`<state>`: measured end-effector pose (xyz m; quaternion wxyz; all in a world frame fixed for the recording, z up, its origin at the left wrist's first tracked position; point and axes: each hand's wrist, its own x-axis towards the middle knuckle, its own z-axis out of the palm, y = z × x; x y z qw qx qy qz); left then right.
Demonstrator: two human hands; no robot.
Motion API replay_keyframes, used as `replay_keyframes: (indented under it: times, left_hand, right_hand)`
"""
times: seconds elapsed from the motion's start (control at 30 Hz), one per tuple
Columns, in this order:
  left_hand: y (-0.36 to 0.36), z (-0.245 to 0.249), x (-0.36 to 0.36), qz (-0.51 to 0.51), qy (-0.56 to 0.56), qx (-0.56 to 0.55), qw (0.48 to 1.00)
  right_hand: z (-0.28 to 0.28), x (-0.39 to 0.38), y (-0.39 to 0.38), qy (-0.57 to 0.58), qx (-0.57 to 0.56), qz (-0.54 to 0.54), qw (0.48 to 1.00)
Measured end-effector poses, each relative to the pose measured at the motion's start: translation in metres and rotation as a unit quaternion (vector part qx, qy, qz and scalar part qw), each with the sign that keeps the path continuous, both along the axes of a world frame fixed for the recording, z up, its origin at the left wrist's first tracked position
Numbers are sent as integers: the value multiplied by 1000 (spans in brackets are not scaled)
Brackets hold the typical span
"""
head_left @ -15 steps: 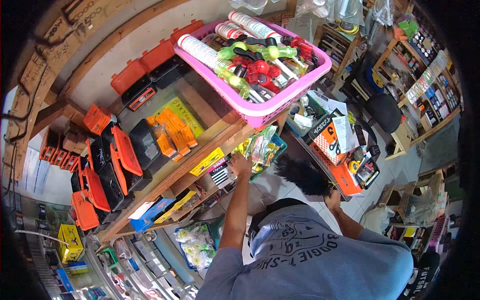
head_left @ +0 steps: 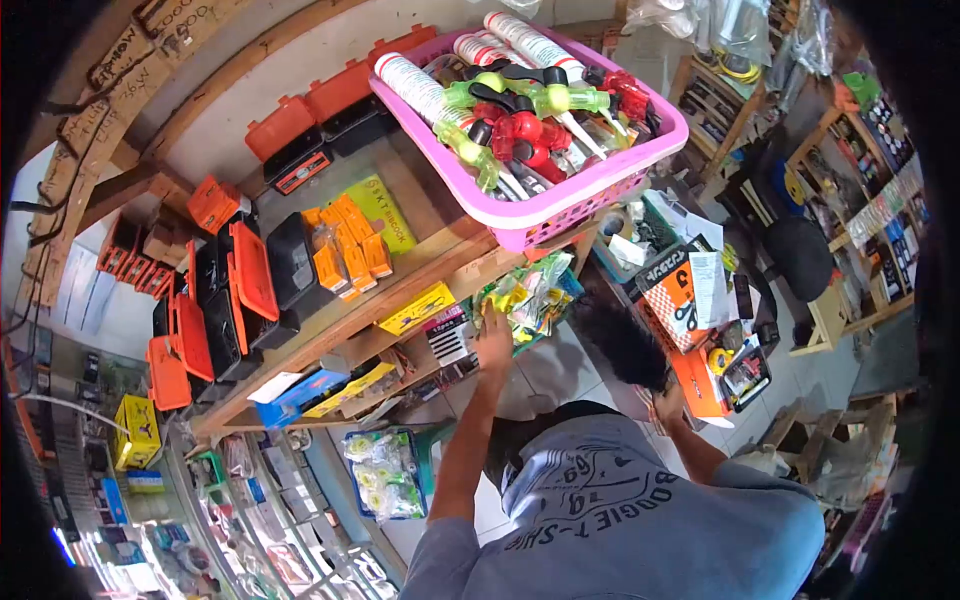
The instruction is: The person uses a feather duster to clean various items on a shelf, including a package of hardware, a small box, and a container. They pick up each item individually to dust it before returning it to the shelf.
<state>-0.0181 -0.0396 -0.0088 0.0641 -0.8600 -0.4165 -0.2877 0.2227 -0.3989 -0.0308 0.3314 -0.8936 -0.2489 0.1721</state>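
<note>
My left hand (head_left: 493, 340) reaches to the plastic packets (head_left: 535, 300) in a green basket (head_left: 578, 287) below the wooden shelf. Its fingers bend around the packets' near edge, and the fingertips are partly hidden among them. My right hand (head_left: 668, 402) is closed around the handle end of a black feather duster (head_left: 622, 345). The duster's fluffy head lies between the green basket and the cluttered low counter, pointing away from me. Beside my left hand stand a striped black-and-white box (head_left: 452, 345) and a yellow box (head_left: 418, 308).
A pink basket (head_left: 590, 205) of tubes and red and green bottles sits on the shelf edge. Orange-lidded toolboxes (head_left: 250, 270) and orange small boxes (head_left: 350, 250) line the shelf at left. Right of the duster, an orange box (head_left: 700, 385) stands near a black chair (head_left: 797, 258).
My view has shifted slightly, moving the shelf things rightward. My left hand has come further into the packets, which look more bunched. The duster has swung a little toward me and right.
</note>
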Motion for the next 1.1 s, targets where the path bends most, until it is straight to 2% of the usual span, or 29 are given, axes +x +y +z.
replay_keyframes:
  times: [0.03, 0.07, 0.1, 0.13, 0.2, 0.23, 0.27, 0.3, 0.33, 0.37, 0.4, 0.43, 0.47, 0.5, 0.53, 0.57, 0.63, 0.67, 0.73, 0.77, 0.8, 0.83, 0.87, 0.93, 0.97, 1.0, 1.07, 1.1]
  left_hand:
    - [-8, 5, -2, -7, -27, -81, 996]
    - [-15, 12, -6, -16, -55, -160, 985]
    - [-23, 25, -11, -24, -82, -167, 982]
    - [-33, 37, -17, -23, -78, -163, 983]
    - [-52, 60, -30, 11, -168, -176, 970]
    - [-63, 67, -38, 13, -163, -175, 971]
    - [-72, 75, -47, 3, -300, -266, 916]
    - [-83, 77, -60, -4, -428, -350, 833]
    - [-93, 71, -81, 1, -421, -347, 838]
    - [-101, 61, -102, 20, -550, -483, 682]
    - [-102, 55, -117, 34, -647, -589, 483]
    - [-104, 67, -127, -8, -694, -637, 335]
    - [-111, 80, -137, -49, -721, -668, 177]
    - [-121, 90, -142, -46, -711, -674, 196]
    - [-130, 70, -153, -46, -727, -659, 188]
    - [-142, 67, -162, -42, -723, -668, 171]
    - [-155, 80, -159, -35, -730, -668, 136]
    - [-159, 80, -157, -66, -724, -677, 114]
    - [-161, 85, -150, -59, -706, -698, 101]
    - [-162, 87, -145, -65, -700, -706, 90]
    - [-163, 97, -140, -70, -693, -713, 80]
    - [-165, 101, -137, -50, -685, -719, 110]
    - [-164, 100, -136, -71, -683, -723, 76]
    - [-167, 109, -134, -49, -684, -720, 104]
    - [-170, 118, -130, -7, -664, -728, 171]
    - [-173, 112, -133, -5, -662, -730, 173]
    - [-174, 90, -143, -233, -615, -745, 115]
    - [-176, 81, -149, -224, -587, -763, 152]
  right_hand:
    - [-1, 3, 4, 4, 0, 6, 1000]
    - [-1, 6, 11, -45, 32, 48, 997]
    - [-1, 9, 17, -95, 66, 88, 989]
    - [1, 9, 25, -92, 69, 88, 989]
    - [11, 7, 43, -116, 70, 136, 981]
    - [17, 2, 53, -111, 72, 137, 982]
    - [22, -6, 65, -58, 57, 123, 989]
    - [30, -17, 73, -4, 39, 110, 993]
    - [44, -32, 81, 5, 42, 112, 993]
    - [63, -44, 91, 40, 11, 124, 991]
    - [72, -47, 101, 73, -19, 136, 988]
    - [58, -52, 108, 76, 54, 197, 976]
    - [46, -52, 108, 138, 19, 239, 961]
    - [71, -61, 117, 136, 20, 260, 956]
    - [91, -68, 122, 134, 20, 282, 950]
    - [83, -73, 121, 139, 21, 283, 949]
    - [74, -76, 127, 40, 56, 345, 936]
    - [71, -72, 128, 40, 57, 344, 936]
    - [97, -75, 134, 67, -49, 374, 924]
    - [84, -74, 131, 69, -50, 373, 924]
    - [64, -72, 129, 47, 43, 372, 926]
    - [59, -74, 132, 24, 136, 367, 920]
    - [55, -72, 132, 26, 140, 367, 919]
    - [78, -72, 132, 107, 66, 346, 930]
    - [74, -73, 131, 110, 68, 343, 930]
    - [67, -73, 129, 113, 76, 324, 936]
    - [44, -73, 126, 115, 89, 301, 942]
    - [20, -75, 121, 84, 118, 285, 948]
